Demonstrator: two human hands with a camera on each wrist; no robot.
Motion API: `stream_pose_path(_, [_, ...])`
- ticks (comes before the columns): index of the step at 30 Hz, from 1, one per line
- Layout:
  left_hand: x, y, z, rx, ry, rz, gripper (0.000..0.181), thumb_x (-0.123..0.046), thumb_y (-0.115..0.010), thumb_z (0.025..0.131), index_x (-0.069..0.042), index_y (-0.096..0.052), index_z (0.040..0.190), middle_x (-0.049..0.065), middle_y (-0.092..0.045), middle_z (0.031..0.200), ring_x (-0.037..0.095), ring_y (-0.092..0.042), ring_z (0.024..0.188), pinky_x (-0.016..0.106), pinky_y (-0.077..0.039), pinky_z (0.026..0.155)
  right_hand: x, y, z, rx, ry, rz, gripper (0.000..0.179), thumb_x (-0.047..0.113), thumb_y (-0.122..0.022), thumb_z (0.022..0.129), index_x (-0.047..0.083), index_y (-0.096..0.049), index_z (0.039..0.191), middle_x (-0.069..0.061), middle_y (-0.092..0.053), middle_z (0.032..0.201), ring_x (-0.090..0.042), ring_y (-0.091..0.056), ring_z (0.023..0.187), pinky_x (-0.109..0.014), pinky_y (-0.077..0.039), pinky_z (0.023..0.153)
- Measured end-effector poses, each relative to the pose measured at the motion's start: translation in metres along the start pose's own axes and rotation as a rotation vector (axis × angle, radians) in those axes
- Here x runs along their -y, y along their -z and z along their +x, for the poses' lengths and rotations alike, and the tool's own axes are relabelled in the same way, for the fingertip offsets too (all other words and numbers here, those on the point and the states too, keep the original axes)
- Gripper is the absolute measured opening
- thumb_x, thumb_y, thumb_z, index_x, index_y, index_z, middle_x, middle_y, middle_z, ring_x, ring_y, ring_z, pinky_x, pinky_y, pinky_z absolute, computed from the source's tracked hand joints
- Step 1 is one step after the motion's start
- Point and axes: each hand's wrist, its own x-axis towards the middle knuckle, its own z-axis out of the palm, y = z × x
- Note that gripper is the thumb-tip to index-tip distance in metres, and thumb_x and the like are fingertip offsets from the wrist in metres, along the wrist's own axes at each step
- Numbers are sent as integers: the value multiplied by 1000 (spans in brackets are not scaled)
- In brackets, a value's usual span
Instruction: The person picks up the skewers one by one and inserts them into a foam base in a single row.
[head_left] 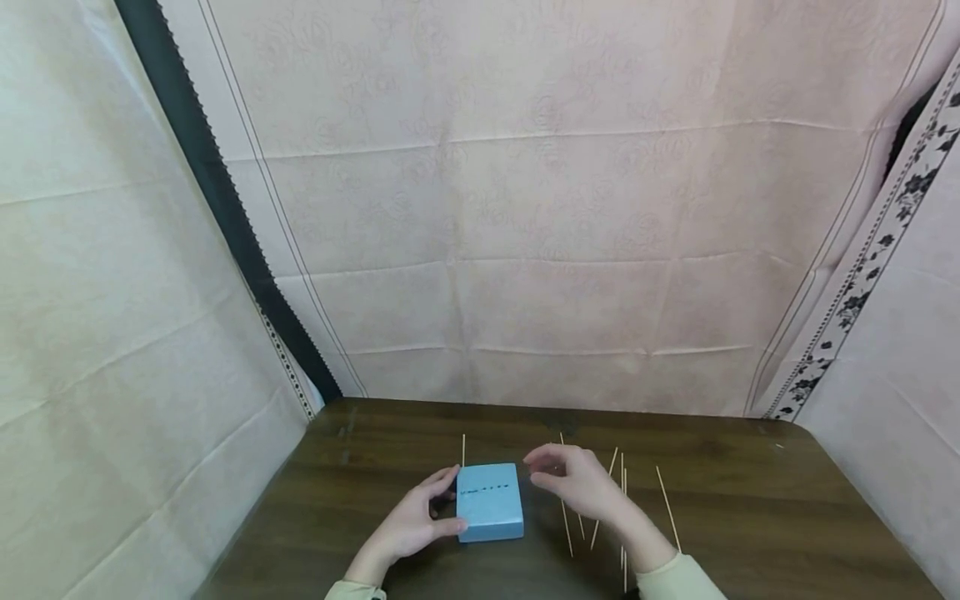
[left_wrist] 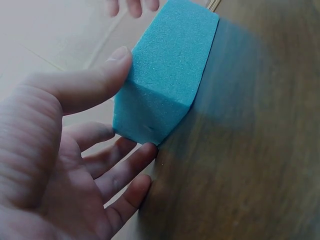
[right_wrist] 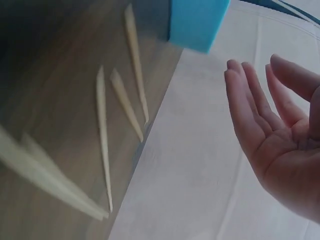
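A light blue, foam-like block (head_left: 491, 510) sits on the table with a row of small dark marks across its top. My left hand (head_left: 409, 518) holds it by the left side, with the thumb (left_wrist: 95, 82) at one edge and bent fingertips against the end face in the left wrist view. To the right of the block, my right hand (head_left: 576, 482) hovers with relaxed, slightly bent fingers and nothing in them. In the right wrist view, a gap lies between these fingers and the block (right_wrist: 197, 25).
Several thin wooden sticks (head_left: 669, 509) lie spread over the table's right side, some beneath my right arm. Another stick (head_left: 463, 450) shows behind the block. Pale cloth (head_left: 555, 208) hangs around the brown wooden table (head_left: 780, 517) at the back and sides.
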Motion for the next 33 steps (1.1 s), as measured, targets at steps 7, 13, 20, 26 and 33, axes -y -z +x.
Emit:
stream_pose_path(7, [-2, 1, 2, 10, 1, -16, 89, -34, -89, 90, -8, -44, 163, 20, -39, 168, 32, -57, 133, 50, -55, 97, -15, 29, -16, 70, -35, 87, 22, 17, -74, 103, 10, -75, 124, -3, -76, 114, -24, -72, 100, -28, -62, 78])
stream_pose_path(13, [-2, -1, 3, 16, -2, -27, 89, -34, -89, 90, -8, -45, 163, 20, -39, 168, 31, -57, 132, 47, -55, 96, -29, 55, -36, 74, -70, 129, 25, 16, -74, 103, 6, -74, 125, -11, -75, 116, -31, -73, 97, -39, -66, 76])
stream_pose_path(20, [-3, -1, 1, -1, 2, -20, 89, -33, -90, 89, -8, -46, 163, 19, -41, 166, 31, -58, 130, 47, -56, 96, -56, 74, -57, 69, -122, 198, 31, 14, -74, 102, -1, -70, 130, -20, -73, 118, -26, -73, 98, -42, -67, 80])
stream_pose_path(26, [-2, 1, 0, -2, 4, -20, 89, -33, -90, 89, -8, -46, 162, 19, -43, 166, 31, -59, 130, 47, -56, 95, -68, 79, -69, 75, -160, 253, 35, 10, -73, 102, -7, -66, 132, -25, -72, 121, -35, -72, 106, -40, -66, 81])
stream_pose_path(33, [-2, 1, -1, 0, 4, -27, 88, -32, -90, 89, -8, -47, 162, 19, -43, 165, 31, -59, 129, 45, -56, 93, -79, 88, -77, 74, -179, 265, 39, 8, -72, 101, -12, -63, 134, -28, -71, 120, -30, -73, 104, -40, -65, 80])
